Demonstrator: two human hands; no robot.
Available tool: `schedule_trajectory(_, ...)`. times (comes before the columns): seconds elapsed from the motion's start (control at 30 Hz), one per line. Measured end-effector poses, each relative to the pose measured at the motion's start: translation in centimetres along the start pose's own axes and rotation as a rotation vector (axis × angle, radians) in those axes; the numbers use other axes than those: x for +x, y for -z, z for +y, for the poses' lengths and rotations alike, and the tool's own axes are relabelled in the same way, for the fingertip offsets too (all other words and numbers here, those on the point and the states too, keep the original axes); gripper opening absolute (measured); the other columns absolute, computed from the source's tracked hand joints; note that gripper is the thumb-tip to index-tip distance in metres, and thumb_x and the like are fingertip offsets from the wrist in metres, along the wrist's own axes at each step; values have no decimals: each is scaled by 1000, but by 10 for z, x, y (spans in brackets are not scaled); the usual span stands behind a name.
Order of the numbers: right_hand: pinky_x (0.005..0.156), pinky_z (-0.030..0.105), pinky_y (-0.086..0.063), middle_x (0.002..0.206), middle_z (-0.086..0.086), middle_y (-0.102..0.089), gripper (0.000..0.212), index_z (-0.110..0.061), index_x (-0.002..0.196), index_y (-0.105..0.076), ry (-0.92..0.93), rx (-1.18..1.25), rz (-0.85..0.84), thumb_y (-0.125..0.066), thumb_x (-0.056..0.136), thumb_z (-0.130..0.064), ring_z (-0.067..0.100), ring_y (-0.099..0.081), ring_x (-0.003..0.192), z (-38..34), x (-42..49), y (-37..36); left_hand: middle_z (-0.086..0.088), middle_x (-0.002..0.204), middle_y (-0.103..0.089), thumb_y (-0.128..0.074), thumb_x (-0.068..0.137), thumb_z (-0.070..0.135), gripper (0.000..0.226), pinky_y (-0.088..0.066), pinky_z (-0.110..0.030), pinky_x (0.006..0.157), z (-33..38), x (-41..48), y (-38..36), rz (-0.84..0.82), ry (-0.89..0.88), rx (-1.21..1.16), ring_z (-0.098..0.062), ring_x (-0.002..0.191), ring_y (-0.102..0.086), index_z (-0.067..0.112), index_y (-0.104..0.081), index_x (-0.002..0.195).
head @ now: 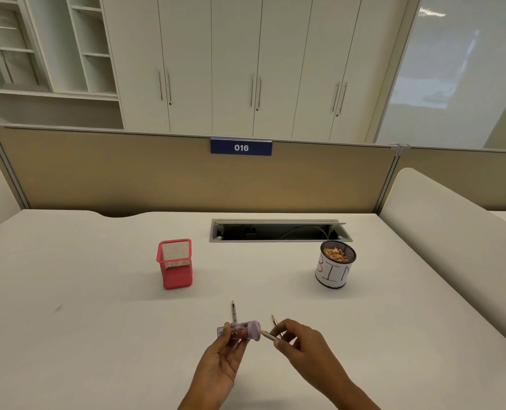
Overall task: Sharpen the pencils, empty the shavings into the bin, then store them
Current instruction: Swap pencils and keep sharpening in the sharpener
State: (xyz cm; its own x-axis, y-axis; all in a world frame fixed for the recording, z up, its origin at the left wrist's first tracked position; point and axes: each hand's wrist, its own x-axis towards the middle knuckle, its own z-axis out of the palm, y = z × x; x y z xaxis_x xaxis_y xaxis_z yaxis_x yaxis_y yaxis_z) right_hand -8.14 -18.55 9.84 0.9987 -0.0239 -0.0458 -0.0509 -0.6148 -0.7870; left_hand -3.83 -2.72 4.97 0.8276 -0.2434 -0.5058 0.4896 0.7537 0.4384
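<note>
On the white table (98, 321), a red mesh holder (175, 263) stands beyond and left of the purple sharpener (244, 330), which the left hand (222, 353) grips on its side, with a loose pencil (234, 312) lying just beyond it. Far beyond, a blue sign (241, 147) reads "016". Right of the sharpener, the right hand (299, 340) pinches a held pencil (268, 335) with its tip at the cap, a third pencil (274, 320) perhaps lies behind its fingers, and beyond stands the "BIN"-labelled bin (334, 269) of shavings (336, 253).
</note>
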Motion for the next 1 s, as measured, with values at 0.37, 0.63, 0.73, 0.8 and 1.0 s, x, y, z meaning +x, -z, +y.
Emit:
schedule_trajectory(0.37,36,14,-32,56,-8,-59,31,-21,64,-69,657,-792,227,-92,44,-17,8,-52,45,6,2,5,-17,70,-74,-56,88,11,18,-57,-22,48,-6,-4,-7,11,-35,182,-21,60,-72,-7,-61,86)
schedule_trajectory(0.63,41,20,-34,55,-1,-62,13,-18,69,-71,498,-761,136,-80,60,-16,15,-54,44,9,4,9,-11,69,-75,-56,88,10,16,-57,-20,53,-8,-3,-15,-17,-130,256,-21,67,-72,-4,-63,89)
schedule_trajectory(0.73,52,24,-29,47,-13,-57,41,-32,50,-62,78,-181,-39,-53,86,-14,4,-43,45,3,2,6,-7,70,-75,-55,88,8,13,-57,-18,55,-8,-3,-17,-54,-140,312,-15,63,-72,0,-65,87)
schedule_trajectory(0.8,38,16,-22,32,-10,-39,46,-24,35,-56,-258,272,-130,-54,81,-16,3,-28,32,-1,-2,10,-7,76,-74,-56,88,8,12,-58,-18,57,-10,-2,-17,-56,-129,342,-18,69,-71,2,-65,89)
schedule_trajectory(1.0,27,11,-15,40,-4,-34,48,-8,53,-65,-698,779,-350,-42,95,-13,4,-23,28,-1,2,16,-10,74,-74,-56,88,10,14,-58,-20,54,-15,3,-11,-25,-87,338,-19,68,-72,0,-65,89)
